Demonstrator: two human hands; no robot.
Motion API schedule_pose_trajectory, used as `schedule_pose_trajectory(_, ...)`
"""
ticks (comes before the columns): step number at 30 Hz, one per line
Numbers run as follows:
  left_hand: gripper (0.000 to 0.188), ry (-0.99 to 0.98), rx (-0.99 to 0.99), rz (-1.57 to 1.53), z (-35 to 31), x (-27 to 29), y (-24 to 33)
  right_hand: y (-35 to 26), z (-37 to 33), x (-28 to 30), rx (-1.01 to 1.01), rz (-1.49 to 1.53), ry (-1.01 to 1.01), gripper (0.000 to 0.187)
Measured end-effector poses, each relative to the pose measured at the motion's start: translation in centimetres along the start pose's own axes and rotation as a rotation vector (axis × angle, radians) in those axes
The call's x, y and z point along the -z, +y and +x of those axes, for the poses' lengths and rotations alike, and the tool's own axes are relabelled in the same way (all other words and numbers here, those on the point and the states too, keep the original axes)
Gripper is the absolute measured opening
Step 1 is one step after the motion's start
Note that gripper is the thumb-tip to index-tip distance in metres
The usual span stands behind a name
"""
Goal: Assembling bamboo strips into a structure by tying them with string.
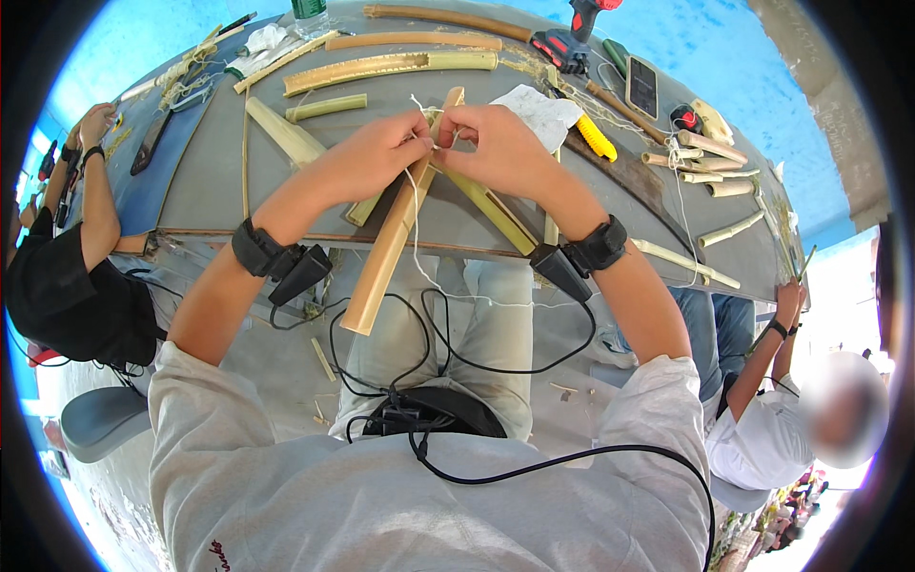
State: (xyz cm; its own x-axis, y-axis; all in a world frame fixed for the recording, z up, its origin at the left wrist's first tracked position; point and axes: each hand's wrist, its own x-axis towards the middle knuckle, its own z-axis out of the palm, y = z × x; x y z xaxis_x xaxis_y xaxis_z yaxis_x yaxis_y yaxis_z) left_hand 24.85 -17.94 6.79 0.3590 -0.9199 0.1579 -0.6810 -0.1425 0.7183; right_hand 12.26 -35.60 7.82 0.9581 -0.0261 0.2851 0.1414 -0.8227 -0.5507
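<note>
At the middle of the table's near edge, a split bamboo strip (pixel 386 253) slants toward me, its lower end past the edge. White string (pixel 416 224) loops round its upper part and hangs down across my lap. My left hand (pixel 386 148) pinches the string left of the strip, fingers closed. Close beside it, my right hand (pixel 498 143) also pinches the string with thumb and forefinger. A greenish bamboo piece (pixel 491 212) crosses underneath, toward the lower right. Whether a knot lies between the fingertips is hidden.
Bamboo lengths (pixel 391 69), a drill (pixel 567 43), a yellow cutter (pixel 597 138), a phone (pixel 641 88) and white cloth (pixel 541 114) lie on the grey table (pixel 205 176). Short bamboo pieces (pixel 713 148) are at right. Black cables (pixel 477 367) cross my lap. People sit left and right.
</note>
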Motion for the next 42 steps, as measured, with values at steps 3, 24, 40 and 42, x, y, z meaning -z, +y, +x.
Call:
schedule_pose_trajectory(3, 0.025, -0.012, -0.002, 0.021, -0.2, 0.3, 0.5, -0.4, -0.2, 0.2, -0.059, -0.103, 0.01, 0.027)
schedule_pose_trajectory(24, 0.02, -0.056, -0.041, -0.063, -0.5, -0.1, 0.9, -0.7, -1.5, -0.1, -0.093, -0.18, 0.169, 0.026)
schedule_pose_trajectory(40, 0.02, -0.028, -0.01, -0.125, -0.5, 0.0, 0.9, -0.8, -1.4, 1.9, -0.124, -0.237, 0.017, 0.036)
schedule_pose_trajectory(42, 0.018, -0.013, -0.018, -0.159, -0.5, 0.0, 0.7, -1.0, -1.3, 2.0, -0.164, -0.175, 0.001, 0.033)
